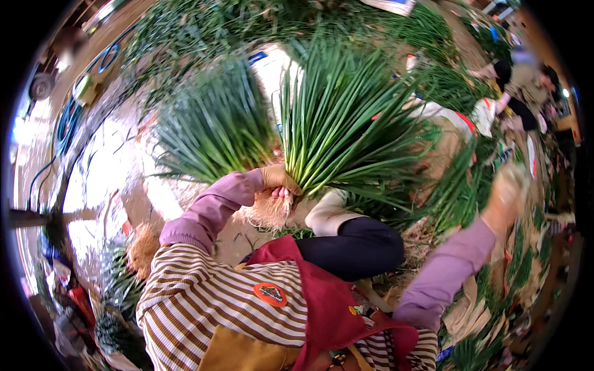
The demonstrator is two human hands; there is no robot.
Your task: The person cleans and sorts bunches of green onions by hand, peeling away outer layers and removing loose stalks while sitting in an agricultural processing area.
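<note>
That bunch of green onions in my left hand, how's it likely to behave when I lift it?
The bunch would probably splay at its top, since long leaves fan wide beyond the left hand. It may tip leaf-end down, being gripped close to the roots. The slender leaves might crease easily.
</note>
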